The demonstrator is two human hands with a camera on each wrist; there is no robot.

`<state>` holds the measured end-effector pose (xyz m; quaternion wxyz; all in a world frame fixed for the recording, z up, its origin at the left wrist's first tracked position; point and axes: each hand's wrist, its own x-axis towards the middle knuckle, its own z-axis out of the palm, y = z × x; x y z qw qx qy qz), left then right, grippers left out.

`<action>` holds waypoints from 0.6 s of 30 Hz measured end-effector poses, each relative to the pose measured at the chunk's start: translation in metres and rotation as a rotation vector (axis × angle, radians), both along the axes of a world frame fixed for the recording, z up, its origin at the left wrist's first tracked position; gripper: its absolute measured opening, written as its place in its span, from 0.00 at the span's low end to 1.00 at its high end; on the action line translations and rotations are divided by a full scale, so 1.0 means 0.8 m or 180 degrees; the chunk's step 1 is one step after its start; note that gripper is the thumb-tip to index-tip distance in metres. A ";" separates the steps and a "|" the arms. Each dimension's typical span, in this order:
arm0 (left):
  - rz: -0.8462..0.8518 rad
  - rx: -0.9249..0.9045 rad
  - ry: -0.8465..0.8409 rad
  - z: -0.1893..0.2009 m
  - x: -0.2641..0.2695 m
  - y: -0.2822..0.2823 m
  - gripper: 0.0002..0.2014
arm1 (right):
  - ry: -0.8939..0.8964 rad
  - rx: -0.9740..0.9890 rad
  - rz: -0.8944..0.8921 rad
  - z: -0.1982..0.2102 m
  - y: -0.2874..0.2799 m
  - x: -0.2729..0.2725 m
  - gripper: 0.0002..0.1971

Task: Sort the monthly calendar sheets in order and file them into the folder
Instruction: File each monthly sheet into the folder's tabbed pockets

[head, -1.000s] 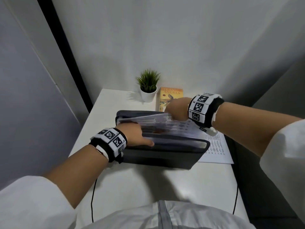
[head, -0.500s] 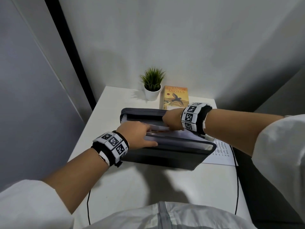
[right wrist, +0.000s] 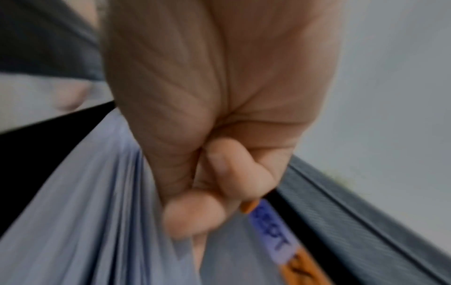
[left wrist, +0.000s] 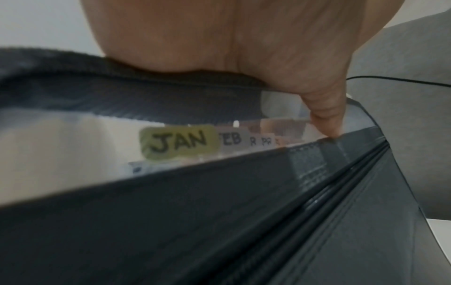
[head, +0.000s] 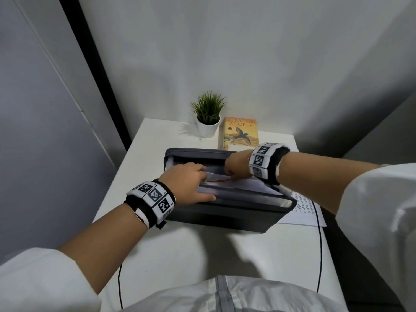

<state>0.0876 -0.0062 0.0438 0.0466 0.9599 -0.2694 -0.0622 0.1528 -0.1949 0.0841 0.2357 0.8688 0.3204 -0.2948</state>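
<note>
A dark grey expanding folder [head: 225, 217] stands open on the white table [head: 180, 255]. My left hand [head: 191, 183] grips the front bundle of dividers, fingers inside and thumb [left wrist: 324, 115] along the front. Coloured month tabs show there, starting with JAN [left wrist: 176, 141]. My right hand [head: 236, 165] is down inside the folder with its fingers curled, thumb against forefinger [right wrist: 212, 192], pinching the top of a calendar sheet [head: 213, 175] between bluish dividers [right wrist: 85, 212] beside the SEPT tab [right wrist: 270, 233]. Most of that sheet is hidden in the pocket.
A printed calendar sheet [head: 304, 210] lies flat under the folder's right end. A small potted plant [head: 208, 118] and a yellow book [head: 242, 134] stand at the back by the wall. Thin black cables [head: 319, 244] hang over the table's front and right edges.
The sheet my right hand held above the folder has gone down into a pocket. The right hand dropped lower and left. My left hand stayed on the front dividers.
</note>
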 end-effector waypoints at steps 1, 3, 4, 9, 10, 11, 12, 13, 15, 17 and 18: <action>0.0013 0.0013 0.0022 0.000 -0.001 0.001 0.33 | 0.0058 0.0124 -0.0186 0.008 -0.010 0.000 0.10; -0.0005 0.0057 -0.0008 0.000 0.000 0.001 0.33 | 0.0151 0.0321 -0.0532 0.018 -0.035 0.000 0.12; -0.0021 0.0083 -0.0049 0.001 0.000 0.001 0.32 | 0.0154 0.0383 -0.0647 0.020 -0.048 0.000 0.13; 0.0070 0.0179 -0.0015 0.004 0.000 0.003 0.37 | -0.0038 0.0871 -0.0952 0.020 -0.094 -0.015 0.14; 0.0092 0.0210 0.0033 0.005 0.000 0.003 0.38 | -0.0036 0.0997 -0.0996 0.018 -0.099 -0.018 0.13; 0.0096 0.0235 0.0070 0.006 0.000 0.003 0.39 | -0.0029 0.1107 -0.1011 0.014 -0.103 -0.021 0.14; 0.0084 0.0233 0.0092 0.008 0.000 0.002 0.39 | -0.0027 0.1196 -0.1014 0.012 -0.105 -0.024 0.14; 0.0059 0.0189 0.0096 0.009 0.001 0.001 0.37 | -0.0033 0.1270 -0.0997 0.009 -0.107 -0.026 0.15; 0.0035 0.0034 0.0074 0.011 0.001 -0.001 0.32 | -0.0060 0.1431 -0.0955 0.005 -0.111 -0.029 0.15; 0.0055 0.0005 0.0090 0.015 0.000 -0.006 0.31 | -0.0072 0.1579 -0.0900 0.002 -0.115 -0.033 0.15; 0.0003 0.0066 0.0111 0.017 0.000 -0.010 0.31 | -0.0058 0.1618 -0.0859 0.001 -0.117 -0.034 0.15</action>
